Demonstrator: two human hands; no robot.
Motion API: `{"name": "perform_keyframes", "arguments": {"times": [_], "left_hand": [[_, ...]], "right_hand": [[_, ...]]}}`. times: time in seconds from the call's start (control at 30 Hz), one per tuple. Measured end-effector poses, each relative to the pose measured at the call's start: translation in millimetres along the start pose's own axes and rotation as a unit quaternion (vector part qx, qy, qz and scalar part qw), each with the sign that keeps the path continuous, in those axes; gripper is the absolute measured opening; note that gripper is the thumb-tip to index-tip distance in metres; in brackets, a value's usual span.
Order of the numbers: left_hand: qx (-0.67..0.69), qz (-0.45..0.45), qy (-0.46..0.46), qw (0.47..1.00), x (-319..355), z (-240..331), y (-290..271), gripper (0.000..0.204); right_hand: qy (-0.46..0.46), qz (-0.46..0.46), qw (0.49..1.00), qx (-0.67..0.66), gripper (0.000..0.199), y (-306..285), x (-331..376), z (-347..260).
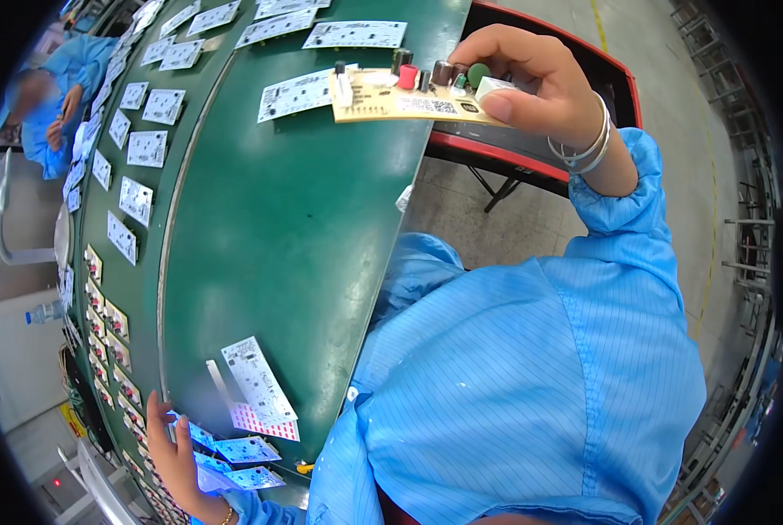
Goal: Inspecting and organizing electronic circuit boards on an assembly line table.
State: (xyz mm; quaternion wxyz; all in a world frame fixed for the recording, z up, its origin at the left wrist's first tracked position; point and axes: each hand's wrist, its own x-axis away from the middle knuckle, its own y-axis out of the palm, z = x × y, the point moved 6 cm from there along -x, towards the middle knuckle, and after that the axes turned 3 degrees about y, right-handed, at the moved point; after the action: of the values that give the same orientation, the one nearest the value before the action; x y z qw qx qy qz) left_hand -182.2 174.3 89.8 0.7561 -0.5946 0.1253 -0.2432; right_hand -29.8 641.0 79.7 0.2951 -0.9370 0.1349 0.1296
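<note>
The tan circuit board [378, 107] in your right hand [545, 83] bears a square code [444, 107]; you can read no words.

Tan PCB [387, 106], grn bench [278, 227], blue smock [496, 385] w/ prob. navy stripes
</note>
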Motion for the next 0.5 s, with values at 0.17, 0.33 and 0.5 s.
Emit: {"name": "perform_keyframes", "arguments": {"times": [0.17, 0.33, 0.5], "left_hand": [[0.006, 0.02, -0.031, 0.999, 25, -21, -3, 0.044], [0.017, 0.021, -0.051, 0.998, 40, -40, 2, 0.04], [0.023, 0.016, -0.053, 0.998, 46, -49, 6, 0.04]], "right_hand": [[-0.002, -0.05, 0.996, -0.074, 0.045, 24, -14, -20], [-0.024, -0.067, 0.992, -0.101, 0.047, 33, -19, -29], [-0.044, -0.087, 0.989, -0.111, 0.046, 39, -24, -41]]}}
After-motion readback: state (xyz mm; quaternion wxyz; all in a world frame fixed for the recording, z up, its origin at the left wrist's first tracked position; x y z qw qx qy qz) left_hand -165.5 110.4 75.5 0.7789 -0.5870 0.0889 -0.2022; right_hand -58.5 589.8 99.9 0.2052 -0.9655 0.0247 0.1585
